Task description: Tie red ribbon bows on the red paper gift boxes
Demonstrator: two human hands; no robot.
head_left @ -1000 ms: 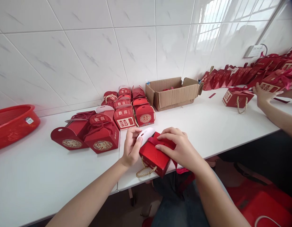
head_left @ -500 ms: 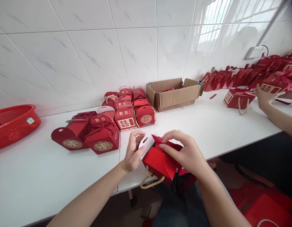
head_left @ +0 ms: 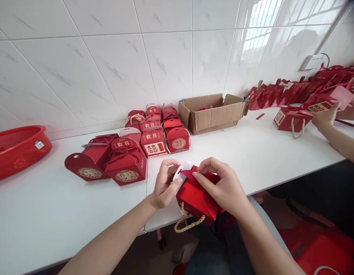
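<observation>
A red gift box (head_left: pixel 196 198) with a gold rope handle (head_left: pixel 189 225) is at the table's front edge, its top partly open. My left hand (head_left: pixel 167 185) pinches the box's white-lined flap (head_left: pixel 178 175) at the left side. Between the thumb and forefinger of my right hand (head_left: pixel 219 183) is a red ribbon (head_left: pixel 188 175), its pointed end lying over the flap near the slot. The right fingers hide part of the box top.
Several red boxes (head_left: pixel 152 143) stand beyond my left hand. Behind are a cardboard box (head_left: pixel 217 120) and the tiled wall. A red basket (head_left: pixel 22 152) is at far left. At right, a person's hands (head_left: pixel 325 116) handle another red box.
The ribbon's end has moved left and down onto the white flap, which my left hand has tilted inward. At right, the person's box has been turned, and a pale flap now shows.
</observation>
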